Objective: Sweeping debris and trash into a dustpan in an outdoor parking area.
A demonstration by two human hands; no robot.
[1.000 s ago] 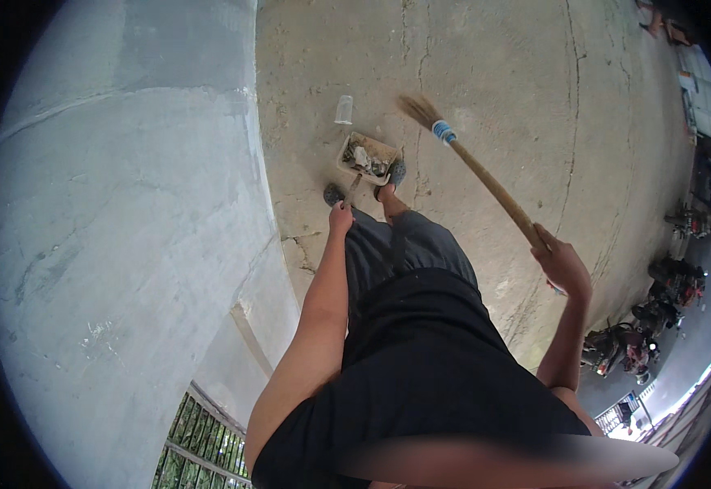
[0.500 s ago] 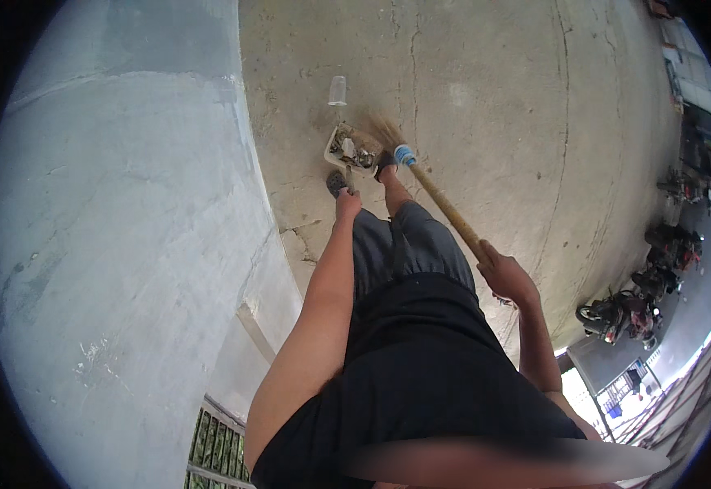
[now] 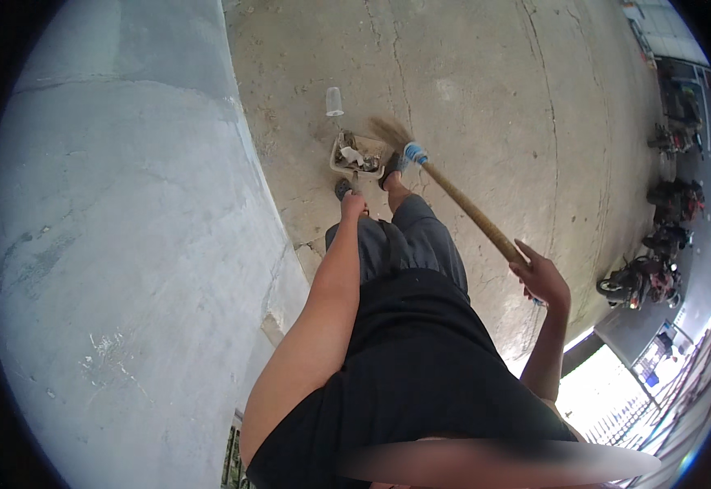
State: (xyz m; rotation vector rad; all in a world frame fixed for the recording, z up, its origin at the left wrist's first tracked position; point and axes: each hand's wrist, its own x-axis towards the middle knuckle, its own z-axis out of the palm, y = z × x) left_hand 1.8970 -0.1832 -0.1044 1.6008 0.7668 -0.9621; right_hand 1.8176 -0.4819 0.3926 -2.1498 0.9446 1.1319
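Note:
My right hand (image 3: 545, 279) is closed round the upper end of a long broom (image 3: 471, 210), out to my right. A blue band ties the handle to the straw bristles, which hang just beyond the dustpan, close to my right foot. Low in front of me, my left hand (image 3: 354, 204) grips the short handle of a pale dustpan (image 3: 381, 169). Dirt and scraps of litter (image 3: 354, 155) lie inside the pan, which rests on the floor by my feet. Just past it a clear plastic cup (image 3: 334, 102) is on the concrete.
A grey-white wall (image 3: 127, 244) rises along my left side. Cracked concrete floor (image 3: 486, 98) stretches ahead and to the right. Several motorbikes (image 3: 641, 281) are parked at the far right, near a bright opening (image 3: 604, 399).
My right hand has moved outward to the right, drawing the broom handle with it. The bristles were blurred over the pan's far right edge and now show more clearly beyond it.

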